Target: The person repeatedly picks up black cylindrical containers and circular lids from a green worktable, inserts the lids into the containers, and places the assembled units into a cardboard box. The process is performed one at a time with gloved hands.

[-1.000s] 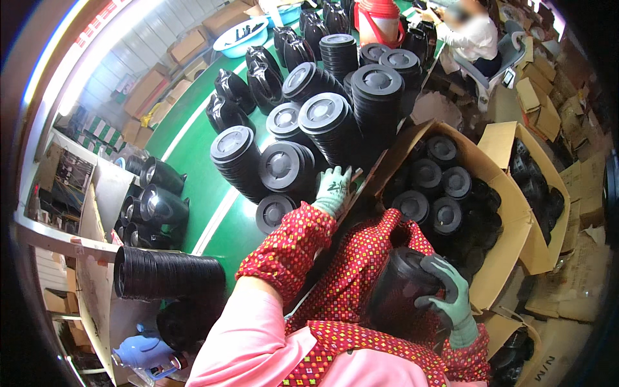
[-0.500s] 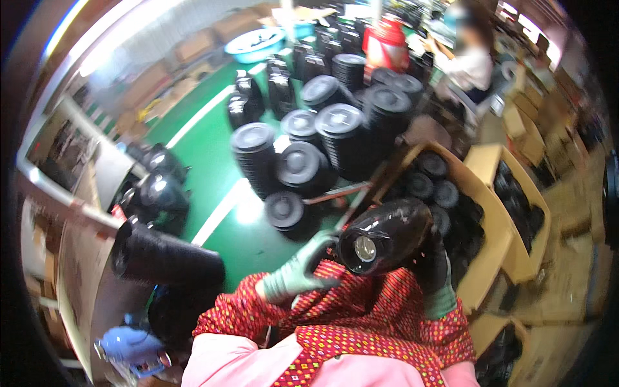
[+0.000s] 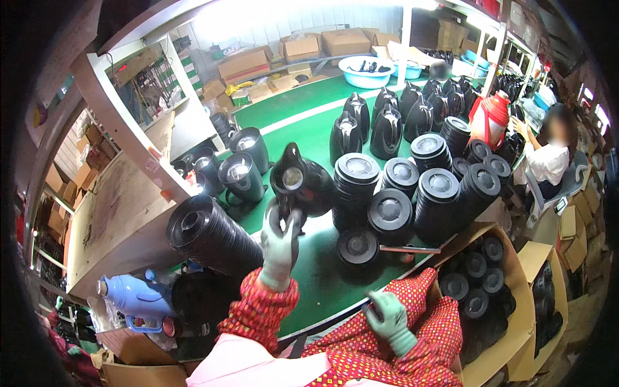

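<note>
In the head view the left hand point(image 3: 281, 240), gloved, is clamped on the handle of a black jug point(image 3: 300, 182) held above the green table point(image 3: 322, 271); the jug lies just beyond the grip, tilted, its long axis running away from the person. The right hand point(image 3: 389, 317) rests low near the lap, fingers curled, whether on anything I cannot tell, well apart from the jug, with lid stacks point(image 3: 393, 200) beyond.

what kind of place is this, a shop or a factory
Most likely a factory assembly line. A long green work table carries rows of black jug bodies and stacks of black round lids. Cardboard boxes line the far side, and the left hand holds one black jug.
</note>
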